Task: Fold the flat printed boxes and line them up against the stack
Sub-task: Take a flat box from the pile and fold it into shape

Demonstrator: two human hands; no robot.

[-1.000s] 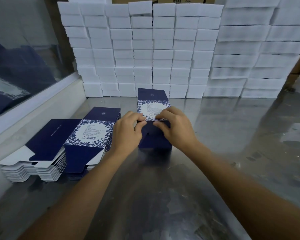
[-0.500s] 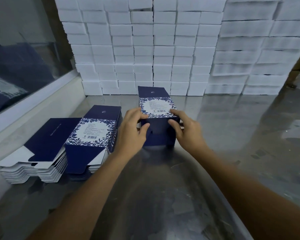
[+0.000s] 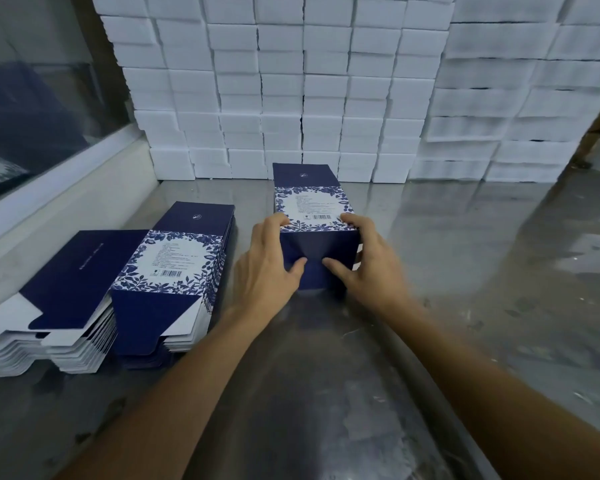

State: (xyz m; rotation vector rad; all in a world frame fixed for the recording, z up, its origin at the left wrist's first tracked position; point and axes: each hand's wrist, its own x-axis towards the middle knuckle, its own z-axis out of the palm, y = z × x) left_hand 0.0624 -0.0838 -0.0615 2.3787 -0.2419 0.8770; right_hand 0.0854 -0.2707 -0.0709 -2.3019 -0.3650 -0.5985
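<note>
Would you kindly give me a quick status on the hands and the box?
Left hand and right hand gripping folded box, thumbs on its near end. Box lying on steel table, far end near white stack. Path clear.

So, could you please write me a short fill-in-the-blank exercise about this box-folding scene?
1. Both hands grip one folded ____ box with a floral label.
2. The pile of flat unfolded boxes lies to the ____ of the left hand.
3. The stack behind the folded box is made of ____ blocks.
4. The right hand presses its thumb on the box's ____ end.

Missing words: blue; left; white; near
</note>
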